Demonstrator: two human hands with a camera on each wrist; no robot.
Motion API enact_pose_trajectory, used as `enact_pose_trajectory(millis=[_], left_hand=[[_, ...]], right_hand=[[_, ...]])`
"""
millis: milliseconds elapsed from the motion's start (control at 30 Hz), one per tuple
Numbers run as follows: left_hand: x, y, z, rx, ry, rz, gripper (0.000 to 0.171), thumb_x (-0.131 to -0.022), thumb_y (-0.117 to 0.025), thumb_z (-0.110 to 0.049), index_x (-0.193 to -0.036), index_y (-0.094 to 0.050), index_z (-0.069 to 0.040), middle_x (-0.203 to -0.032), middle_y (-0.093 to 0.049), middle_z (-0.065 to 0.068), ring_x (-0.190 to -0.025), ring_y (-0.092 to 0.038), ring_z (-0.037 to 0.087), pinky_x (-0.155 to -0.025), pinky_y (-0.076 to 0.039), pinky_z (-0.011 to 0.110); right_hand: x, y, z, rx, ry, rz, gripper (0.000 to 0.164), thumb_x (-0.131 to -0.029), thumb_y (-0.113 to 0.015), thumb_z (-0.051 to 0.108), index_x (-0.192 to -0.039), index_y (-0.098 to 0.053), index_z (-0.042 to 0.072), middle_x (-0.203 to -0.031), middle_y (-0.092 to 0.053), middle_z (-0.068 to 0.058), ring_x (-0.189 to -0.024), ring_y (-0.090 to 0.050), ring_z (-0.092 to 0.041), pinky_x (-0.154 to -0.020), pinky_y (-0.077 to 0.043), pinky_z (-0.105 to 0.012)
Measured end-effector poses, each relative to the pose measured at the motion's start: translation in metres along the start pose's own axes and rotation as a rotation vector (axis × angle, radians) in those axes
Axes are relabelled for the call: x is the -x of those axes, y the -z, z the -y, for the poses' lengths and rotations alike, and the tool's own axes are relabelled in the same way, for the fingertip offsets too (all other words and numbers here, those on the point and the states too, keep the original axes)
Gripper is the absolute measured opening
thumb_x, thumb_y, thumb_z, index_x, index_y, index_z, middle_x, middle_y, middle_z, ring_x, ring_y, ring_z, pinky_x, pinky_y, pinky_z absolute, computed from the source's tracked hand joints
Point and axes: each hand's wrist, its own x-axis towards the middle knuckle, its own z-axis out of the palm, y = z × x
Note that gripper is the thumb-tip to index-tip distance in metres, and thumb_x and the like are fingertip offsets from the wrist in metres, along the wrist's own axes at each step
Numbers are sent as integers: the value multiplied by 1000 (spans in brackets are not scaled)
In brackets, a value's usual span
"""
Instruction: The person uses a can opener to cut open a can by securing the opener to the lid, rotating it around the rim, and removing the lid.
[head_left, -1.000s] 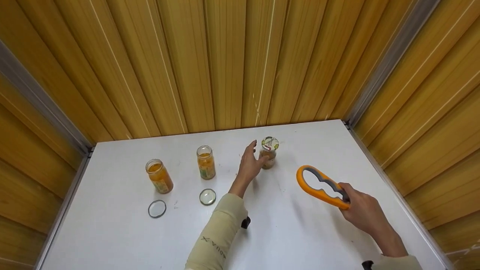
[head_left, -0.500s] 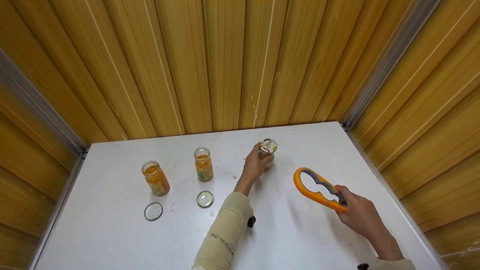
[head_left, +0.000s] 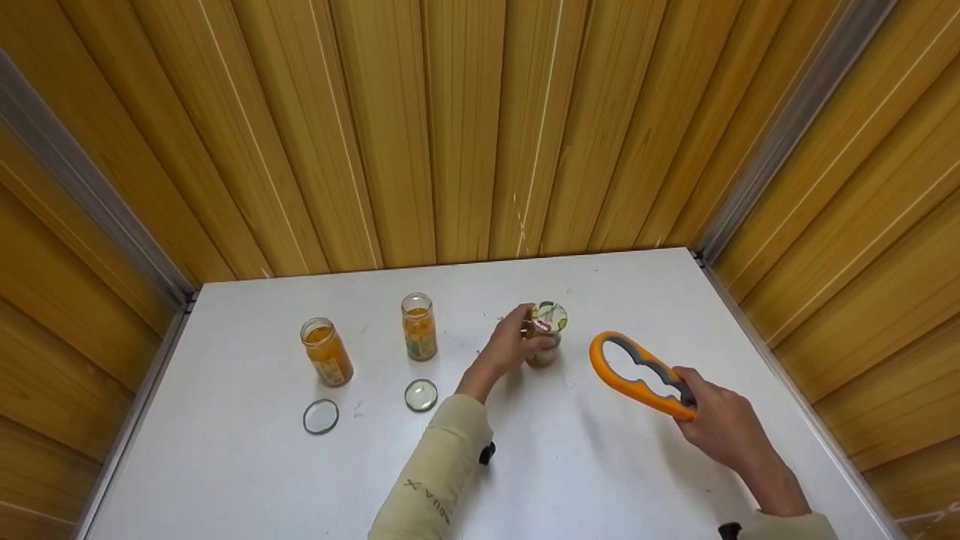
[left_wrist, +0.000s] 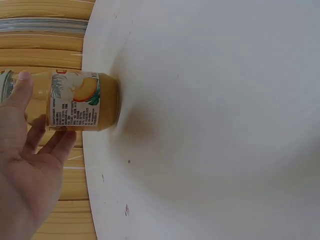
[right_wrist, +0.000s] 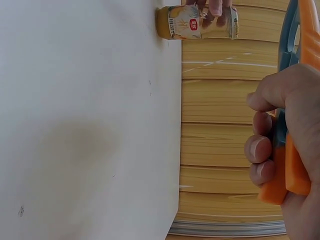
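Note:
My left hand point(head_left: 512, 346) grips a lidded glass jar point(head_left: 544, 352) round its upper part, thumb on one side and fingers on the other. A printed fruit label point(left_wrist: 75, 100) wraps that jar, and its patterned lid point(head_left: 549, 316) faces up. In the left wrist view the jar's base is right at the white tabletop. My right hand point(head_left: 721, 420) holds an orange and grey jar opener point(head_left: 637, 375) by its handle end, raised above the table to the right of the jar. The opener's looped end points toward the jar, apart from it.
Two lidless jars of orange contents, a left jar point(head_left: 328, 356) and a middle jar point(head_left: 418, 330), stand left of my left hand. A left lid point(head_left: 321, 416) and a right lid point(head_left: 421, 395) lie in front of them. Wood-look panels point(head_left: 480, 135) wall the white table point(head_left: 247, 465).
My left hand has closed round the lidded jar and brought it nearer to me. The right hand keeps its hold on the jar opener, in much the same place.

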Motion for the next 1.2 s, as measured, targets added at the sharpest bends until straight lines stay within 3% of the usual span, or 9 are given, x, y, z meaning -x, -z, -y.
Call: enact_pose_trajectory(millis=[267, 700, 933, 1200], left_hand=[[31, 16, 11, 6, -46, 81, 65, -89, -83, -29, -146, -52, -24, -130, -61, -8, -120, -58, 14, -103, -51, 38], [86, 28, 26, 14, -129, 96, 60, -91, -82, -23, -143, -51, -19, -130, -62, -7, -122, -59, 14, -106, -48, 32], [112, 31, 30, 8, -104, 98, 57, -91, -82, -22, -139, -52, -24, -128, -61, -12, -120, -59, 11, -106, -48, 33], [148, 32, 35, -123, -170, 63, 63, -90, -82, -28, -142, -48, -22, -130, -61, -10, -118, -59, 8, -104, -50, 29]], right_hand=[[-9, -4, 8, -16, -2, 30, 54, -75, -82, -5, -124, -60, 3, -74, -62, 0, -60, -49, -12, -60, -56, -38], [-32, -14, 28, -38, 49, 54, 56, -76, -81, -3, -126, -59, 3, -76, -64, -2, -61, -51, -14, -58, -53, -36], [-35, -16, 36, -29, 98, 47, 54, -76, -82, -3, -125, -59, 6, -74, -60, 4, -60, -48, -11, -55, -50, -32], [-36, -22, 48, -23, 126, 69, 54, -77, -82, -2, -125, -59, 7, -76, -61, 5, -61, -49, -9, -58, -54, -32]])
